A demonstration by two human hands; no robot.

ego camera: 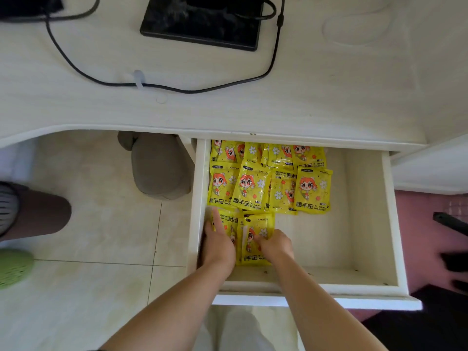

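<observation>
A white drawer (392, 211) is seen pulled out beneath the desk (228, 107). Its left half is filled with yellow hand-warmer packets (268, 184), laid in overlapping rows from the back wall forward. At the near left corner the left hand (219, 245) is rested on the packets, forefinger stretched straight. Just beside it, the front packet (248, 247) is pinched by the curled fingers of the right hand (274, 245).

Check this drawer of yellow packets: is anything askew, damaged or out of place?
Only minor things. In the drawer, the third packet of the middle row lies upside down beside upright neighbours, and the back-row packets overlap at mixed angles. Nothing looks torn or spilled.
</observation>
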